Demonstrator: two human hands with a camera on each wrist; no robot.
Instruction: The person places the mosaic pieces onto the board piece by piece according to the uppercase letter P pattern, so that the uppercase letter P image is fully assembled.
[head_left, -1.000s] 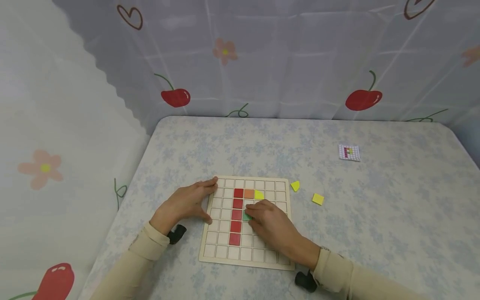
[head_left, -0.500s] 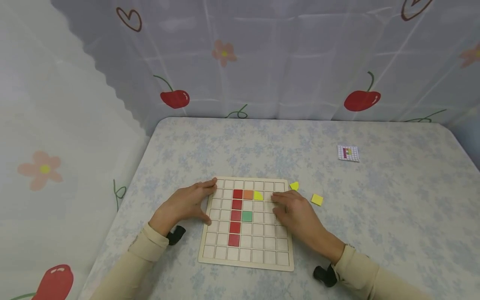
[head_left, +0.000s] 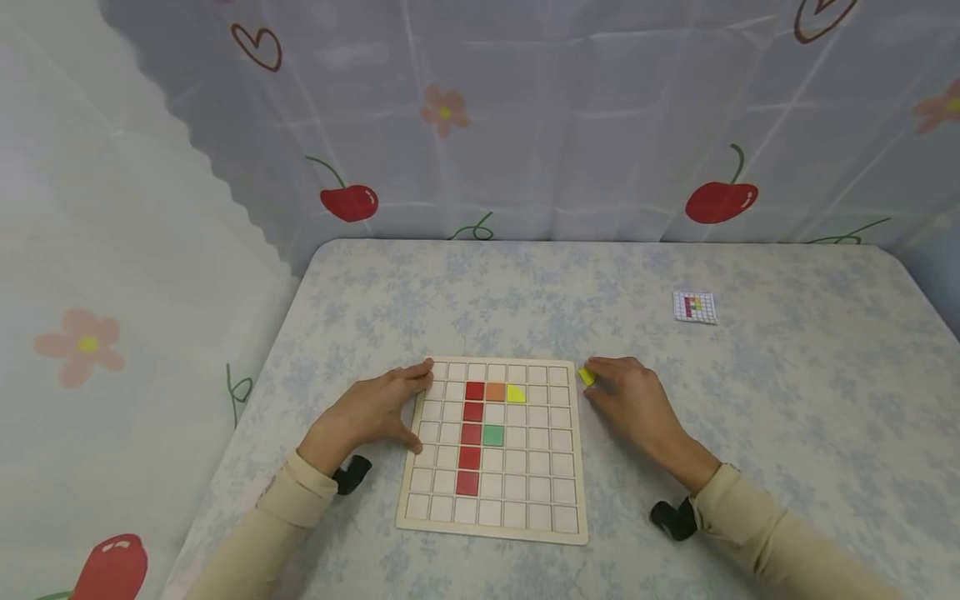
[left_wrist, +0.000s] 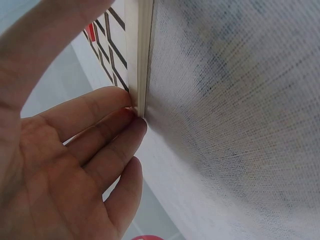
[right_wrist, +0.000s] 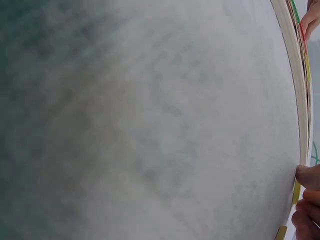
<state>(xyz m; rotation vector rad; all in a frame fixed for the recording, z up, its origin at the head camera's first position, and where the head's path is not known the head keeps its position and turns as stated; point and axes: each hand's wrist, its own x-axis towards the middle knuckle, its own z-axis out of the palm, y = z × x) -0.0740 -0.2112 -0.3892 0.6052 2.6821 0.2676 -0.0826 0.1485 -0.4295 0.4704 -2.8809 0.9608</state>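
Observation:
A pale grid board [head_left: 528, 533] lies flat on the table. It bears a column of several red tiles [head_left: 470, 434], an orange tile [head_left: 495, 392], a yellow quarter-round tile [head_left: 515, 393] and a green tile [head_left: 492, 435]. My left hand [head_left: 366, 414] rests with spread fingers and thumb against the board's left edge; in the left wrist view, its fingertips [left_wrist: 137, 125] touch that edge. Just off the upper right corner, my right hand [head_left: 637, 404] pinches a loose yellow tile [head_left: 587, 377] between thumb and fingers. Another yellow tile [right_wrist: 281, 233] shows by its edge in the right wrist view; the hand hides it from the head view.
A small printed pattern card [head_left: 694, 307] lies farther back on the right. The table wears a blue-flowered cloth [head_left: 360, 308]. Behind it hangs a curtain [head_left: 585, 125] with cherries on it.
The right hand has let go of the green tile on the board, moved right past the board's edge and taken hold of the loose yellow tile. The left hand has stayed put.

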